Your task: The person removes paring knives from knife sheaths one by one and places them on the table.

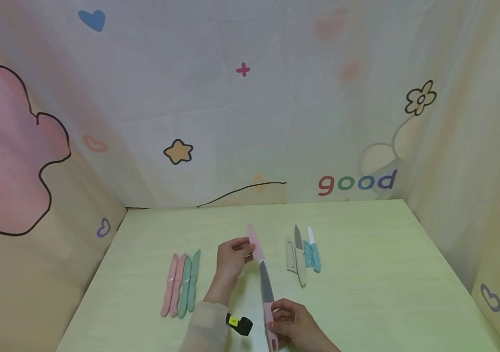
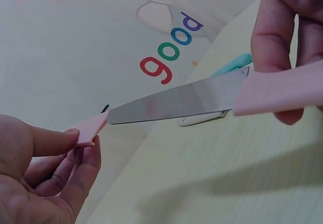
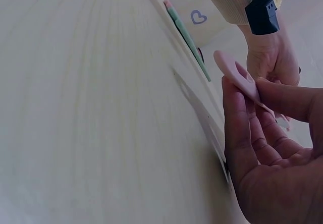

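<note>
Near the middle of the frame, my left hand [image 1: 231,259] pinched a pink sheath [image 1: 253,238], while my right hand [image 1: 294,320], at bottom centre, gripped a pink knife [image 1: 267,286] by its handle, the bare blade pointing up toward the sheath; I couldn't tell whether they touched. Two pink knives [image 1: 169,290] and two green knives [image 1: 184,292] lay at lower left, a cream knife [image 1: 300,261] and a blue knife [image 1: 316,257] right of centre.

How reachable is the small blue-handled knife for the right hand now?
Probably not yet: the right hand grips the pink-handled, grey-bladed knife. Once freed, likely yes: the pale green tabletop right of the small blue-handled knife looks open.
</note>
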A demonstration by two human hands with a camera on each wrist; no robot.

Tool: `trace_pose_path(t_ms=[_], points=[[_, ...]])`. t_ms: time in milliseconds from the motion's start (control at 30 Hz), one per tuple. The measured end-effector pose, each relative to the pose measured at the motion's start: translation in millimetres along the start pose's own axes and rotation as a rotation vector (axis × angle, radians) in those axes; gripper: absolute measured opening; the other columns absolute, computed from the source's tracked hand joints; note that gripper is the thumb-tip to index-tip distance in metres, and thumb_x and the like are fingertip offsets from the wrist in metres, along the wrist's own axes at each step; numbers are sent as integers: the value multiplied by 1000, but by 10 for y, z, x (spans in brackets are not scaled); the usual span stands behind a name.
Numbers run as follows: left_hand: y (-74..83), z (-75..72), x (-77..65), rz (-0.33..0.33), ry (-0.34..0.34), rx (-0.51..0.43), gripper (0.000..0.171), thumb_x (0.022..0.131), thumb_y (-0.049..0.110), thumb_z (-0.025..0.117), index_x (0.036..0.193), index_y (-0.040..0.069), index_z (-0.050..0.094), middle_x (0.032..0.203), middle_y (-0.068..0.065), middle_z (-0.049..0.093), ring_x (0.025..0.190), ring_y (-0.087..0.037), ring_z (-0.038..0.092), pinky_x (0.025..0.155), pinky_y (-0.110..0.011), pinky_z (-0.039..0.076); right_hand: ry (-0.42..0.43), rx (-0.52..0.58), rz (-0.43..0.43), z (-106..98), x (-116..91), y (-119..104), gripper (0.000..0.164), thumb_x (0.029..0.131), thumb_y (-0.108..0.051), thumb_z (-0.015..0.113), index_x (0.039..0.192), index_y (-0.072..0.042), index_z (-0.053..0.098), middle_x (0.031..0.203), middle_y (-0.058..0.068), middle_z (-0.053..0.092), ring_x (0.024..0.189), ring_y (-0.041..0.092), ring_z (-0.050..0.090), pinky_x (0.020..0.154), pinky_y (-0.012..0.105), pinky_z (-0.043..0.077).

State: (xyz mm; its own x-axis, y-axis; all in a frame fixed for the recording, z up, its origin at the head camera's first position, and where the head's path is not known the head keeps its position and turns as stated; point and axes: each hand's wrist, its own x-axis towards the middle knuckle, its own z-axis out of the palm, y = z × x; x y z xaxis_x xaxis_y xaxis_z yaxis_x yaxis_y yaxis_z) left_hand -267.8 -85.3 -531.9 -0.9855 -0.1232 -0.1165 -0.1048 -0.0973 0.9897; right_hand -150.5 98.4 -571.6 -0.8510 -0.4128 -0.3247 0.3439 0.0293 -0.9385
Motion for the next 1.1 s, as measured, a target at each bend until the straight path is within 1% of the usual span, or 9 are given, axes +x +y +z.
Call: trace_pose_path(t_ms=[200, 433, 500, 700, 800, 933, 1100], points=[[-14, -20, -13, -1, -9, -7, 21, 88, -1, 67, 108, -4, 68, 96, -20, 69, 84, -24, 66, 74, -36, 61, 7, -11, 33, -8, 15, -4, 33, 85, -8, 71, 115, -1, 57, 92, 9, 68, 75, 23, 64, 64, 36, 62], [-72, -37, -46, -23, -23, 19, 19, 88, 1, 68, 106, -1, 69, 94, -16, 70, 83, -24, 66, 72, -35, 61, 26, -38, 62, -25, 23, -27, 32, 86, -7, 69, 116, -2, 57, 92, 8, 68, 75, 21, 62, 65, 35, 61], [-85, -38, -57, -25, -28, 25, 18, 88, 1, 68, 106, 0, 70, 94, -15, 71, 85, -26, 66, 72, -35, 61, 29, -37, 53, -35, 25, -31, 33, 86, -7, 69, 116, -1, 57, 92, 8, 67, 74, 21, 62, 65, 35, 61], [-123, -44, -95, -20, -46, 34, 17, 88, 0, 67, 105, -2, 69, 94, -15, 70, 90, -34, 64, 70, -33, 61, 18, 7, -25, -59, 19, -19, 35, 86, -5, 68, 117, 4, 55, 89, 8, 66, 73, 22, 63, 61, 34, 61], [-141, -43, -113, -18, -55, 46, 18, 87, 0, 67, 105, -2, 69, 94, -15, 70, 88, -33, 65, 71, -34, 61, 19, 27, -42, -60, 13, -25, 36, 86, -6, 69, 117, 5, 55, 89, 7, 66, 73, 22, 64, 61, 34, 61], [-158, -33, -137, -21, -62, 70, 18, 87, 1, 68, 104, 0, 70, 93, -14, 71, 86, -29, 66, 70, -32, 61, 25, 38, -56, -62, 4, -42, 37, 86, -6, 69, 117, 6, 54, 89, 9, 67, 74, 24, 64, 61, 35, 61], [-179, -23, -177, -26, -70, 101, 17, 86, 3, 70, 103, 2, 71, 92, -13, 71, 86, -31, 66, 67, -30, 61, 47, 41, -58, -69, -3, -77, 37, 87, -5, 69, 118, 6, 54, 89, 8, 67, 74, 24, 64, 61, 34, 61]])
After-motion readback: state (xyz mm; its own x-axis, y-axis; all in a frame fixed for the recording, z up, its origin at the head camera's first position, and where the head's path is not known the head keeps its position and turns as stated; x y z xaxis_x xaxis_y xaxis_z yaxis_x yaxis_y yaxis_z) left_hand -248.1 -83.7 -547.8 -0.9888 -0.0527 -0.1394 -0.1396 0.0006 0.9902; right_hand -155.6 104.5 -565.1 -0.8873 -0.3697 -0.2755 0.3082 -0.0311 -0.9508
